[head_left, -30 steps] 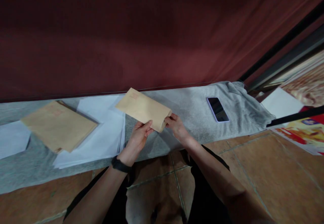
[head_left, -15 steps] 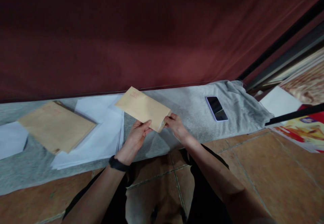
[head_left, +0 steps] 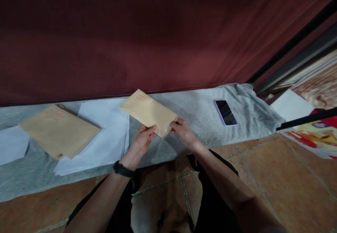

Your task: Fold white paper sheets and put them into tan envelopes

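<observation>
A tan paper envelope (head_left: 150,112) with red print near its far left corner is held slanted above the grey cloth. My left hand (head_left: 142,140) pinches its near edge, thumb on top. At the right end, where the envelope's mouth shows a pale inside, my right hand (head_left: 181,131) grips the edge with bent fingers. Some of the right fingertips are hidden behind the paper. To the left lies a stack of similar envelopes (head_left: 61,129), partly over white paper sheets (head_left: 105,147).
The grey cloth (head_left: 196,110) covers a long low surface against a dark red upright panel (head_left: 158,64). A phone (head_left: 225,112) lies on it at right. More white paper (head_left: 12,145) is at far left. A colourful printed box (head_left: 316,136) sits on the tiled floor (head_left: 286,166).
Both hands keep their hold on the envelope. It has shifted very slightly, and the right fingers have moved a little left along its open end.
</observation>
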The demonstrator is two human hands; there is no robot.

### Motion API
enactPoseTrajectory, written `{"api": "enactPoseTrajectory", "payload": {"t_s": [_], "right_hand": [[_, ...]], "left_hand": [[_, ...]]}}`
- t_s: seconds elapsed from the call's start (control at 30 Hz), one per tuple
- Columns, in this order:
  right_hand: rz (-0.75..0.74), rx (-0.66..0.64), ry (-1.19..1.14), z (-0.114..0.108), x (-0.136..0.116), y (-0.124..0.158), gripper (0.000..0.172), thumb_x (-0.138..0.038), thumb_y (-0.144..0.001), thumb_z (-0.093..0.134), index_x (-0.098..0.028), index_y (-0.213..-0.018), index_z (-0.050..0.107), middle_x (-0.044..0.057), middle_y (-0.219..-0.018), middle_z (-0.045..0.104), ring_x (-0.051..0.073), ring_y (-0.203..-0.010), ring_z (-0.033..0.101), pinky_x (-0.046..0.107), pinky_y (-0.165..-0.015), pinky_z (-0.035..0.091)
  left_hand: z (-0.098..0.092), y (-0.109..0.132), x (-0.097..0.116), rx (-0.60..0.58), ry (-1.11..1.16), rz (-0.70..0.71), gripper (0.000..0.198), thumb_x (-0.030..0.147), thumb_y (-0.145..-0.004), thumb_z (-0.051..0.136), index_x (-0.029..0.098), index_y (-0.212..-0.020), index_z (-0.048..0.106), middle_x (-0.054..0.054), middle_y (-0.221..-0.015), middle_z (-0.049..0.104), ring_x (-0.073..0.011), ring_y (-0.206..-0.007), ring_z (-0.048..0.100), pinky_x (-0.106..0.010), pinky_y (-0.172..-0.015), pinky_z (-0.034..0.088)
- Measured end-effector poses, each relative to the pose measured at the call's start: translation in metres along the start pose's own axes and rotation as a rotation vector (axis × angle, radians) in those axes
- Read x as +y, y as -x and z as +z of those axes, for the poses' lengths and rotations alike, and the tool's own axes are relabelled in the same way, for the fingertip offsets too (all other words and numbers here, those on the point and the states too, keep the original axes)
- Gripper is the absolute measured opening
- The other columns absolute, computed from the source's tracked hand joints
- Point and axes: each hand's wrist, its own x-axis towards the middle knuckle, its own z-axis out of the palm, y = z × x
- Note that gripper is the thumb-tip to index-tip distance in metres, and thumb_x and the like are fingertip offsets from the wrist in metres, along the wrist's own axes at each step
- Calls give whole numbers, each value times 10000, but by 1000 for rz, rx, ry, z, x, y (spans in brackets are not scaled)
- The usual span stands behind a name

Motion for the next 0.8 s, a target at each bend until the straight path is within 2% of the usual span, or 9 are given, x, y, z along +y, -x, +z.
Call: {"api": "enactPoseTrajectory", "payload": {"t_s": [0.13, 0.27, 0.37, 0.47, 0.53, 0.6, 0.67, 0.73, 0.8], "right_hand": [[67, -63, -126, -7, -6, 2, 198, -312, -811, 662, -208, -969, 724, 29, -910, 776, 187, -791, 732, 300, -728, 615], [114, -221, -192, -23, -15, 1, 291, -328, -774, 686, -189, -1029, 711, 50, -978, 767, 185, -810, 716, 309, -754, 607], [89, -159, -158, -33, -16, -4, 287, -373, -848, 608, -202, -1063, 693, 45, -966, 758, 177, -822, 712, 292, -751, 586], [-48, 82, 98, -35, -10, -6, 261, -359, -915, 552, -224, -1102, 675, 41, -982, 750, 188, -904, 703, 310, -810, 575], [-219, 157, 320, -32, -7, -4, 280, -302, -938, 543, -239, -1181, 669, 61, -1140, 740, 210, -1059, 683, 350, -930, 556], [-393, 83, 520, -26, -3, -1, 358, -247, -964, 521, -259, -1300, 644, 68, -1355, 675, 221, -1262, 611, 391, -1086, 487], [-510, -59, 701, -17, 2, 3, 428, -245, -1002, 487, -259, -1417, 588, 68, -1528, 562, 219, -1425, 494, 417, -1202, 390], [-560, -149, 892, -8, 8, 6, 475, -300, -1039, 464, -220, -1504, 519, 88, -1629, 444, 234, -1518, 383, 447, -1265, 303], [-564, -151, 1066, -1, 14, 4, 531, -362, -1058, 451, -183, -1558, 452, 108, -1672, 360, 259, -1551, 326, 479, -1290, 248]], "left_hand": [[0, -1, 5, -10, -25, 15, 479, 178, -618, 868, 191, -1075, 728, -46, -1020, 806, -238, -948, 755, -297, -742, 578], [-7, -4, 17, -22, -88, 16, 505, 170, -568, 893, 171, -1046, 731, -55, -985, 804, -219, -876, 746, -282, -718, 554], [-19, -4, 26, -75, -194, -57, 561, 175, -545, 915, 176, -1071, 721, -60, -979, 799, -218, -852, 742, -287, -721, 541], [-31, -1, 30, -142, -333, -161, 596, 206, -545, 914, 179, -1106, 713, -70, -959, 797, -240, -822, 743, -307, -711, 527], [-36, 1, 29, -200, -401, -198, 599, 231, -557, 902, 178, -1123, 712, -72, -935, 798, -265, -826, 748, -322, -710, 525], [-38, 2, 27, -246, -441, -205, 546, 240, -570, 886, 187, -1083, 705, -54, -878, 796, -269, -800, 751, -324, -696, 528], [-37, 1, 22, -249, -474, -183, 465, 232, -574, 860, 202, -999, 673, -17, -789, 777, -239, -711, 736, -312, -662, 527], [-33, 0, 17, -202, -517, -142, 418, 224, -578, 824, 215, -943, 621, 26, -709, 742, -200, -620, 701, -297, -630, 523], [-29, -1, 12, -142, -556, -104, 393, 222, -598, 782, 219, -936, 583, 48, -681, 716, -183, -603, 685, -289, -624, 528]]}}
